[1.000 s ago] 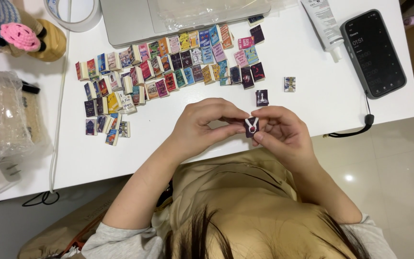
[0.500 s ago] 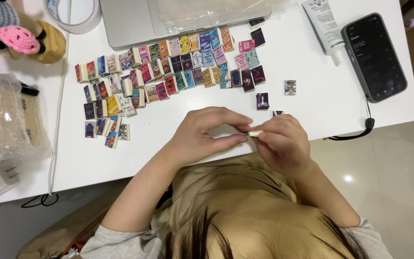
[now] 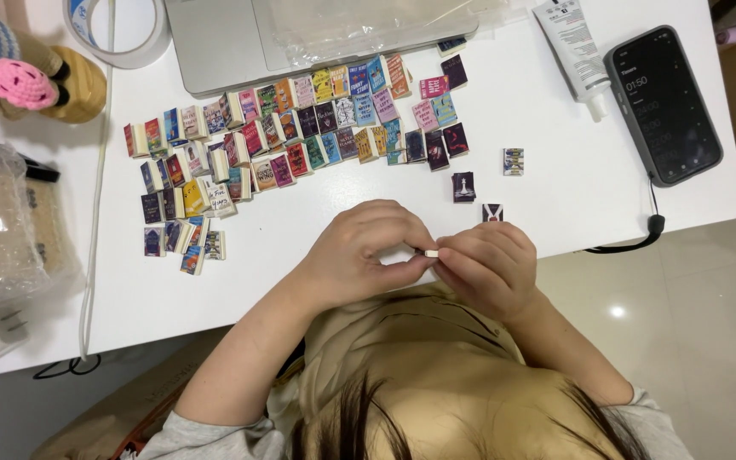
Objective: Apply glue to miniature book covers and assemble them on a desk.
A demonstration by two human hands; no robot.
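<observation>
left hand (image 3: 359, 251): pinched on small white block (image 3: 431, 253), steadying it
right hand (image 3: 487, 266): pinched on same block, hands together
miniature books (image 3: 300, 145): laid in rows on white table (image 3: 555, 179), covers visible

One phone (image 3: 663, 104), one laptop (image 3: 240, 38), one tape roll (image 3: 121, 34), one glue tube (image 3: 574, 43), and dozens of miniature books (image 3: 300, 136).

One head camera looks steeply down, close, onto the white table (image 3: 555, 170).
</observation>
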